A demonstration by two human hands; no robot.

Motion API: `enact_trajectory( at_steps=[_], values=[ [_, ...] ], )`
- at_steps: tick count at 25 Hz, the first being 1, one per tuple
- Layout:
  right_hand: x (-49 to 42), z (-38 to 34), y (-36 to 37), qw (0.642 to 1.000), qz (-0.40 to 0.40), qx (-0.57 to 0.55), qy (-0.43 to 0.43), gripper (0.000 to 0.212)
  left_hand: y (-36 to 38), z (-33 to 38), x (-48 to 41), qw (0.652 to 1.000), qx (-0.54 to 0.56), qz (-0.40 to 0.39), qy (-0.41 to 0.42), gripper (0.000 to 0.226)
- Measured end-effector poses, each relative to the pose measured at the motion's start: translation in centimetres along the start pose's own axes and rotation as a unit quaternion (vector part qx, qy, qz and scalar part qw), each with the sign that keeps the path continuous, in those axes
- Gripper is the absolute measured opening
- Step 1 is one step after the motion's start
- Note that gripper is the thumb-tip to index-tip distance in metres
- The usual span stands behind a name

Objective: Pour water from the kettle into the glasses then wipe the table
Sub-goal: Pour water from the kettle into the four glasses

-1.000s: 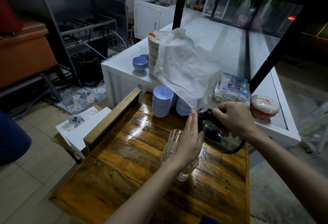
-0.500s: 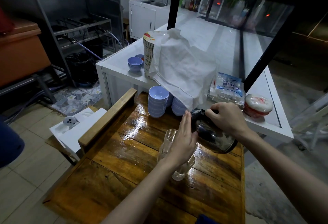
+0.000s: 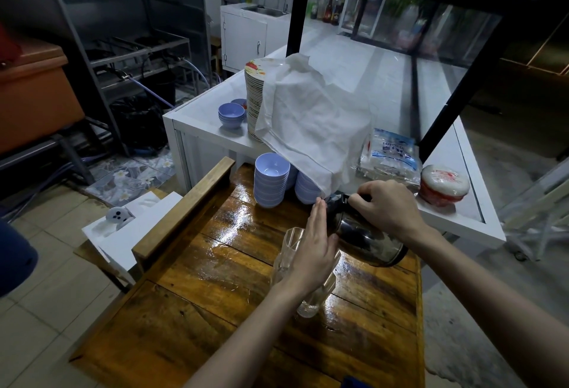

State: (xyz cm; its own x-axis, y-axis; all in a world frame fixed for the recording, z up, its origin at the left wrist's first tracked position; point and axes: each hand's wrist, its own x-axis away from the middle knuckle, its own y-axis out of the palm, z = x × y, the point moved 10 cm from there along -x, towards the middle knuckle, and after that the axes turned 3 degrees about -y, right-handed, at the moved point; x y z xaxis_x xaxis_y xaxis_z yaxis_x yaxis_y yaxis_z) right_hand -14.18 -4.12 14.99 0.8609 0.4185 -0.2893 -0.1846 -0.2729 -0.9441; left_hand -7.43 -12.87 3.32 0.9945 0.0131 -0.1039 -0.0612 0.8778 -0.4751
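Observation:
A steel kettle (image 3: 366, 241) is tilted toward the left above the wet wooden table (image 3: 197, 304). My right hand (image 3: 388, 206) grips its black handle from above. Two clear glasses stand together under the spout: one glass (image 3: 289, 244) shows left of my palm, the second glass (image 3: 317, 298) below it. My left hand (image 3: 314, 249) rests flat against them, fingers straight and together, hiding most of both. I cannot see a water stream.
Stacks of lilac bowls (image 3: 271, 178) stand at the table's far end. Behind is a white counter (image 3: 474, 227) with a plate stack under a white cloth (image 3: 314, 123), a plastic bag (image 3: 391, 153) and a red-white tub (image 3: 443, 184). A raised wooden rail (image 3: 184, 209) borders the left side.
The kettle has tipped a little further toward the glasses. Both hands keep their hold; the view has shifted slightly.

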Motion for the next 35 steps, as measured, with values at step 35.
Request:
enact_trajectory(
  at_steps=[35],
  values=[
    [8.7, 13.6, 3.8, 0.897, 0.088, -0.356, 0.245, 0.04, 4.8, 6.1, -2.9, 0.976, -0.121, -0.076, 0.162, 0.06]
  ],
)
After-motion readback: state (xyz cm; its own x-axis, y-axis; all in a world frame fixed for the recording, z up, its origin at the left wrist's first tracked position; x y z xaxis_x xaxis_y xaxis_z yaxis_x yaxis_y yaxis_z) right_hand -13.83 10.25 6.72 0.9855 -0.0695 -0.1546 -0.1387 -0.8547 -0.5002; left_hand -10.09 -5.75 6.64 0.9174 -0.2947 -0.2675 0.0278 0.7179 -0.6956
